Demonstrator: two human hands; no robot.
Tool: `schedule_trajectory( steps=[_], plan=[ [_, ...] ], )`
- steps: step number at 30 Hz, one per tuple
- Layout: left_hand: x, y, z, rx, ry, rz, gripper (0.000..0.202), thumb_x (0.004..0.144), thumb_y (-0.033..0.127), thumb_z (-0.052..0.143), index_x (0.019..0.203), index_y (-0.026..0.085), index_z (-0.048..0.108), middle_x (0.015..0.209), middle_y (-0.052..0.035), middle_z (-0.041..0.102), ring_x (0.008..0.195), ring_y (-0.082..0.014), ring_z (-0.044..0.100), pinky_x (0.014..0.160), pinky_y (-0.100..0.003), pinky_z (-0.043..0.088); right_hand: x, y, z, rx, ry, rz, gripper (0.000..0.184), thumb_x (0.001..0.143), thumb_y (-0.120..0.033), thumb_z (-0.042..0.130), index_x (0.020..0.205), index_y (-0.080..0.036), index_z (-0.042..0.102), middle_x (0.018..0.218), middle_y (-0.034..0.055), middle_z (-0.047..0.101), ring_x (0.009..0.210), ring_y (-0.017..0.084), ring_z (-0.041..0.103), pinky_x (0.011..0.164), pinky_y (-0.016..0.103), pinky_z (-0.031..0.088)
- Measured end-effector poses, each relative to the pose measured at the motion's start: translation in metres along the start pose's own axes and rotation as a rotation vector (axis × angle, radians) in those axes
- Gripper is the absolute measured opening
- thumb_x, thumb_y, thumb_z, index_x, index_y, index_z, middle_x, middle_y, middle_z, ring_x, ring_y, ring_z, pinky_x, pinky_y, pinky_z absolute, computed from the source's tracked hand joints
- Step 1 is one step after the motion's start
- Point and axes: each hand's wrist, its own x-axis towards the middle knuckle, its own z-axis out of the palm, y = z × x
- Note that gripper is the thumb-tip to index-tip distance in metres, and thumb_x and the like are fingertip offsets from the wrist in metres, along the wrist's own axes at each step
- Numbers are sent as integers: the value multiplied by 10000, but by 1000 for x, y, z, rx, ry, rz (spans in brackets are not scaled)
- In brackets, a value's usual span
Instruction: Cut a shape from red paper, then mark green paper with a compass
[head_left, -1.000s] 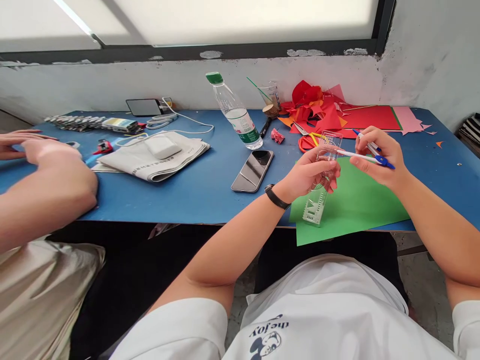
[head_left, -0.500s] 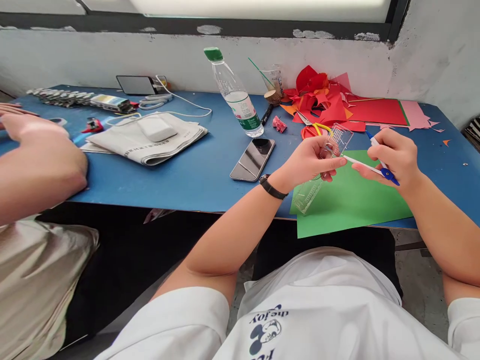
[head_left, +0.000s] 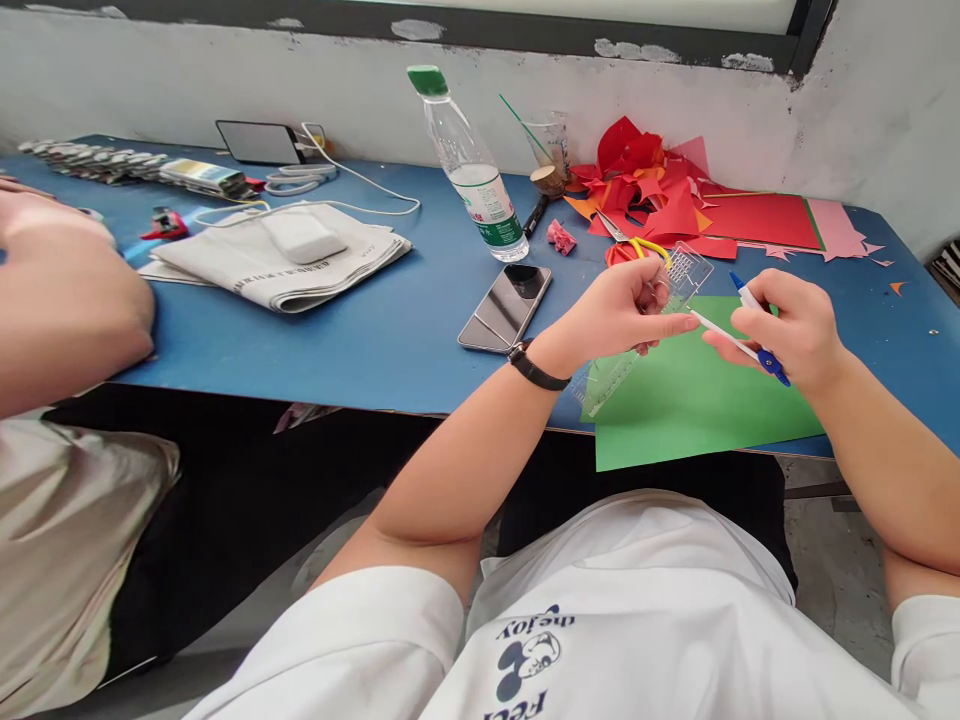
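Observation:
My left hand is closed on a clear plastic stencil ruler, which slants between the fingers with its lower end over the green paper. The thumb is stretched out toward the right, close to the tip of a white leg; whether they touch I cannot tell. In my right hand is a white and blue drawing compass, its blue hinge toward me and its two legs spread apart. Both hands are above the green paper.
Scissors lie beside red paper scraps. A phone, a water bottle and folded newspaper are on the blue table. Another person's arm rests at the left.
The ruler's lower end has swung slightly left in my left hand. The compass stays in my right hand. The view has shifted slightly.

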Motion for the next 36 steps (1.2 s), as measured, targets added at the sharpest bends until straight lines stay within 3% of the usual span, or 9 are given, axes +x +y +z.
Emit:
schedule_trajectory(
  steps=[15, 21, 31, 36],
  plan=[
    [0, -3, -3, 38, -15, 139, 683, 711, 579, 1035, 762, 240, 443, 602, 92, 461, 447, -106, 581, 371, -214, 462, -4, -1, 2, 25, -16, 28, 429, 976, -407, 808, 702, -243, 521, 731, -21, 437, 603, 137, 350, 517, 316, 309],
    [-2, 1, -3, 19, -23, 74, 677, 707, 611, 1027, 781, 248, 460, 613, 82, 469, 481, -120, 600, 404, -235, 480, -7, 2, 4, 69, 46, -7, 404, 964, -365, 828, 720, -250, 527, 749, -15, 457, 613, 145, 373, 522, 328, 316],
    [-3, 4, -1, 8, -15, 40, 695, 670, 620, 1045, 786, 249, 470, 586, 85, 472, 460, -129, 607, 399, -242, 466, -10, -8, 6, 192, 37, 197, 450, 1009, -472, 779, 732, -256, 498, 772, -17, 426, 611, 147, 330, 496, 343, 307],
    [-3, 4, -2, 9, -17, 41, 688, 682, 615, 1040, 781, 249, 466, 587, 90, 467, 459, -127, 612, 398, -237, 476, -8, -5, 6, 175, 15, 132, 457, 992, -453, 801, 722, -252, 491, 756, -21, 422, 612, 144, 332, 506, 343, 289]
  ],
)
